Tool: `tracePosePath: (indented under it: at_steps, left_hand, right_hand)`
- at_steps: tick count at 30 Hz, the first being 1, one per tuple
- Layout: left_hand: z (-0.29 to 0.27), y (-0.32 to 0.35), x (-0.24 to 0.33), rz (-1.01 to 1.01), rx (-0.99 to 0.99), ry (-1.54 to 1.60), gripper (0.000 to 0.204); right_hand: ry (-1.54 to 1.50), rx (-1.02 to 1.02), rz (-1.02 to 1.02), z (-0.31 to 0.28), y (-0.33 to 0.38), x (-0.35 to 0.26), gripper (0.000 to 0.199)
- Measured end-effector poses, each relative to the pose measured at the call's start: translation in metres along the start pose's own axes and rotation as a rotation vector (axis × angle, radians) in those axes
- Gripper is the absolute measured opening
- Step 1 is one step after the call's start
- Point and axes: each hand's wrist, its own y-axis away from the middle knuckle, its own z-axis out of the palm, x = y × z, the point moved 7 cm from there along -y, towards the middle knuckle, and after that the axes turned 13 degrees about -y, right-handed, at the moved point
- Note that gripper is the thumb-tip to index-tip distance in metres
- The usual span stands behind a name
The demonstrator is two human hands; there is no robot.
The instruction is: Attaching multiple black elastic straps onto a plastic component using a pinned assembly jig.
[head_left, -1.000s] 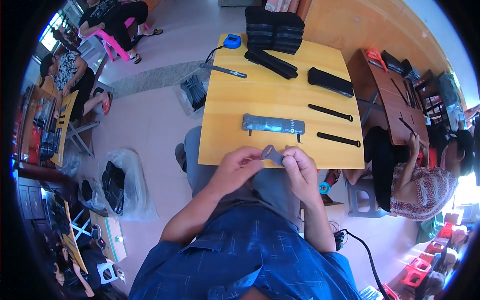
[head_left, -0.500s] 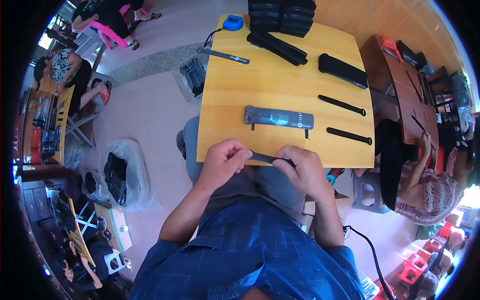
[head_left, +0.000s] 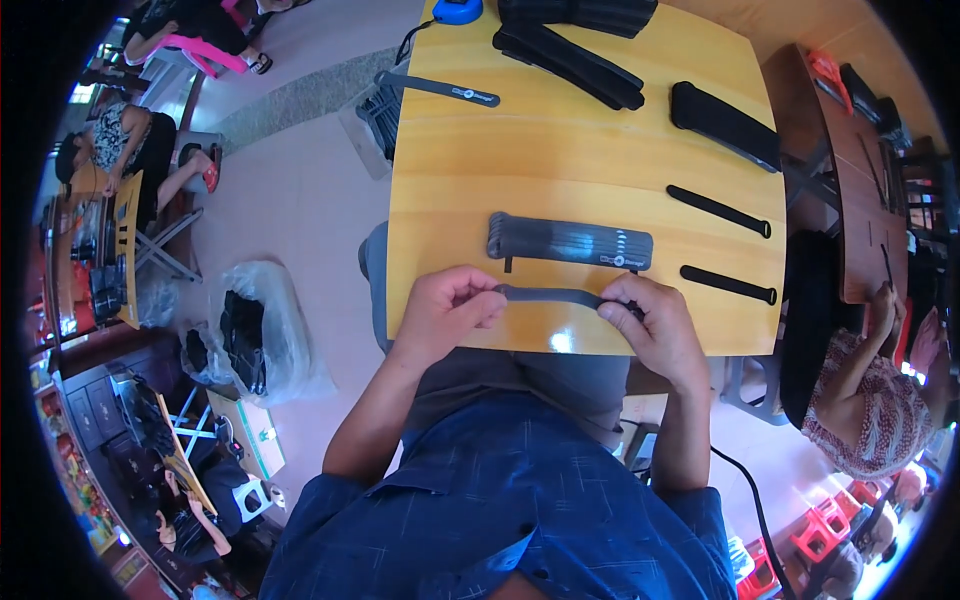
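A dark grey strap (head_left: 550,294) stretches between my two hands, slightly bent, over the near edge of the table. My left hand (head_left: 455,312) pinches its left end, with the fingers curled in. At its right end, my right hand (head_left: 655,322) grips it between thumb and fingers. Just beyond lies a neat stack of grey straps (head_left: 565,240) with pale print on its right end. Short dark ends (head_left: 508,265) poke out from under that stack. Two black straps with looped ends, an upper one (head_left: 718,210) and a lower one (head_left: 728,284), lie to the right.
The yellow wooden table (head_left: 450,180) also bears a single grey strap (head_left: 440,90) overhanging its left edge, black bundles (head_left: 568,65) and a blue tape measure (head_left: 457,10). Clear plastic bags (head_left: 290,340) of black goods sit on the floor at left. Other people work at tables on both sides.
My right hand has moved right, away from the left, and more of the strap shows between them. The hands are a little farther over the table edge. The whole view has shifted somewhat.
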Motion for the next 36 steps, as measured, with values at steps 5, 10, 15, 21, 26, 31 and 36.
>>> tracePosePath:
  at_steps: [5, 10, 15, 21, 26, 31, 36]
  left_hand:
    - [-0.002, -0.004, 0.001, 0.012, 0.006, 0.011, 0.013]
    - [-0.008, -0.010, 0.003, 0.051, 0.092, -0.152, 0.014]
    - [-0.002, -0.008, 0.016, 0.072, 0.107, -0.102, 0.014]
    - [-0.005, -0.009, 0.010, 0.023, 0.088, -0.053, 0.012]
    - [-0.013, -0.015, 0.006, 0.061, 0.231, -0.265, 0.008]
    - [-0.015, -0.024, 0.001, 0.047, 0.266, -0.305, 0.009]
    - [-0.016, -0.029, -0.002, 0.030, 0.269, -0.333, 0.011]
  right_hand:
    - [-0.019, -0.029, -0.024, -0.004, -0.009, 0.010, 0.011]
    - [-0.060, -0.031, 0.057, -0.013, -0.011, 0.016, 0.012]
    - [-0.114, -0.057, 0.017, -0.010, -0.016, 0.014, 0.012]
    - [-0.094, -0.058, 0.000, -0.008, -0.019, 0.015, 0.012]
    - [-0.080, -0.017, 0.046, -0.013, -0.018, 0.019, 0.013]
    - [-0.116, 0.071, 0.133, -0.030, -0.006, 0.040, 0.014]
    - [-0.198, 0.228, 0.181, -0.038, -0.002, 0.050, 0.011]
